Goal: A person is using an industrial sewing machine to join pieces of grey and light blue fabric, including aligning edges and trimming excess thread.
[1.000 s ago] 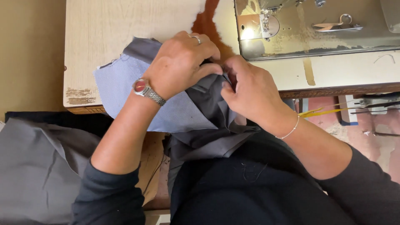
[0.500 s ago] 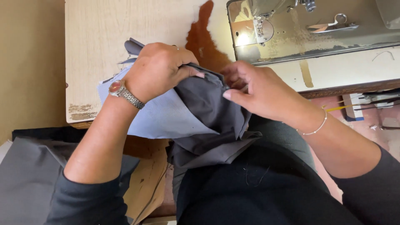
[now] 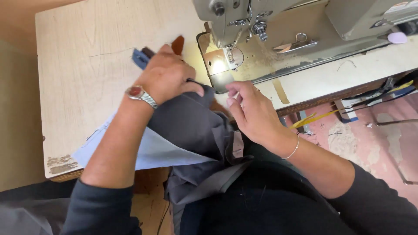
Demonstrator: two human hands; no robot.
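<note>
Since the earlier frame the dark grey fabric [image 3: 191, 126] has been carried up the counter [image 3: 82, 82] toward the sewing machine [image 3: 261, 26]. The left hand [image 3: 167, 76] has its grip closed on the fabric's top edge near the counter's middle; the right hand [image 3: 252, 111] lies with fingers loosely extended, holding nothing, beside the presser foot. Light blue cloth [image 3: 148, 150] overhangs the near edge.
</note>
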